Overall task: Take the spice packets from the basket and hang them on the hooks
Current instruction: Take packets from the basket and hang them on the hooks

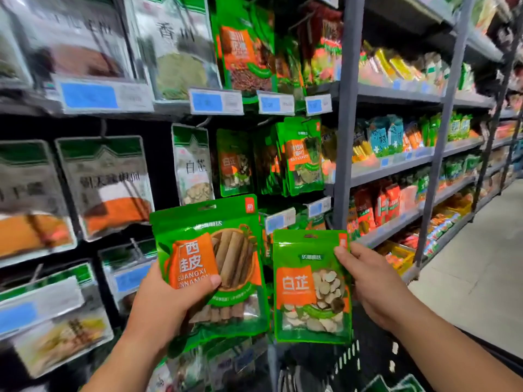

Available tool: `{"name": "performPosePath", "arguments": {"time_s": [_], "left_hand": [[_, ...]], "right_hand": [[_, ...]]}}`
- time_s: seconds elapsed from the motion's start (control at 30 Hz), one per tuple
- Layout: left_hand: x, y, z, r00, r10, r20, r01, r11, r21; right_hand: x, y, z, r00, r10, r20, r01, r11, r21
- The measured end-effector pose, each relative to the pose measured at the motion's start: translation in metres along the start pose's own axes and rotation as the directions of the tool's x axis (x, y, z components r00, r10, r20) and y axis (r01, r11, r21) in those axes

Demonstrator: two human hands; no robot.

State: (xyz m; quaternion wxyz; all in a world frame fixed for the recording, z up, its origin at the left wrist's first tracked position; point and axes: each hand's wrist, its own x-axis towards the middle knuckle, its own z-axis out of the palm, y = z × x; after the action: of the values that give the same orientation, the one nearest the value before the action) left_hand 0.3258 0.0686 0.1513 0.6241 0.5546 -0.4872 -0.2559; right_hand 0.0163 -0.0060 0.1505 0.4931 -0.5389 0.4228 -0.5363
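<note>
Fingers of left hand (169,301) grip cinnamon packet (235,250); right hand (370,281) pinches sliced-root packet (308,292) at its edge.

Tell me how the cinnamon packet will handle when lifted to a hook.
The cinnamon packet probably stays fairly stiff: long bark sticks fill it. Its glossy film looks slippery, so the left hand likely needs a firm grip.

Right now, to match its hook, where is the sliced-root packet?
The sliced-root packet is low, right of centre in the head view, held by the right hand, beside the cinnamon packet in the left hand.
</note>
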Motion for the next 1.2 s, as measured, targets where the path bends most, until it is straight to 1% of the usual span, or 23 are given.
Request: {"name": "performPosePath", "arguments": {"time_s": [0.07, 0.13, 0.23, 0.37, 0.47, 0.6, 0.83, 0.93, 1.03, 1.13, 1.2], "left_hand": [[0.003, 0.014, -0.012, 1.0, 0.015, -0.014, -0.015, 1.0, -0.004], [0.011, 0.034, -0.028, 0.997, 0.066, -0.04, -0.066, 0.998, 0.011], [0.021, 0.054, -0.03, 0.995, 0.099, -0.032, -0.098, 0.995, 0.032], [0.031, 0.067, -0.024, 0.992, 0.128, -0.012, -0.128, 0.992, 0.016], [0.05, 0.088, -0.024, 0.987, 0.16, -0.014, -0.16, 0.987, 0.002], [0.073, 0.105, -0.02, 0.983, 0.185, -0.005, -0.185, 0.983, 0.019], [0.089, 0.121, -0.007, 0.981, 0.191, 0.013, -0.191, 0.981, 0.041], [0.095, 0.123, -0.004, 0.98, 0.197, 0.024, -0.197, 0.979, 0.04], [0.103, 0.119, -0.002, 0.981, 0.194, -0.007, -0.194, 0.981, 0.025], [0.11, 0.113, 0.0, 0.981, 0.193, 0.008, -0.193, 0.981, -0.007], [0.111, 0.111, 0.001, 0.982, 0.19, 0.011, -0.19, 0.982, -0.003]], "right_hand": [[0.01, -0.009, 0.017, 0.999, -0.025, 0.043, 0.026, 1.0, -0.008], [0.026, -0.027, 0.038, 0.994, -0.055, 0.099, 0.055, 0.998, 0.008], [0.039, -0.042, 0.052, 0.988, -0.077, 0.135, 0.072, 0.997, 0.038], [0.053, -0.056, 0.058, 0.989, -0.097, 0.11, 0.089, 0.993, 0.075], [0.081, -0.078, 0.066, 0.983, -0.146, 0.109, 0.138, 0.988, 0.075], [0.13, -0.097, 0.076, 0.976, -0.215, 0.045, 0.212, 0.975, 0.068], [0.196, -0.124, 0.075, 0.979, -0.205, -0.016, 0.205, 0.974, 0.096], [0.209, -0.128, 0.071, 0.975, -0.222, -0.033, 0.223, 0.973, 0.052], [0.218, -0.128, 0.069, 0.971, -0.239, -0.032, 0.239, 0.971, 0.015], [0.223, -0.129, 0.069, 0.971, -0.24, -0.018, 0.241, 0.97, 0.042], [0.226, -0.129, 0.07, 0.976, -0.217, -0.008, 0.217, 0.971, 0.098]]}}
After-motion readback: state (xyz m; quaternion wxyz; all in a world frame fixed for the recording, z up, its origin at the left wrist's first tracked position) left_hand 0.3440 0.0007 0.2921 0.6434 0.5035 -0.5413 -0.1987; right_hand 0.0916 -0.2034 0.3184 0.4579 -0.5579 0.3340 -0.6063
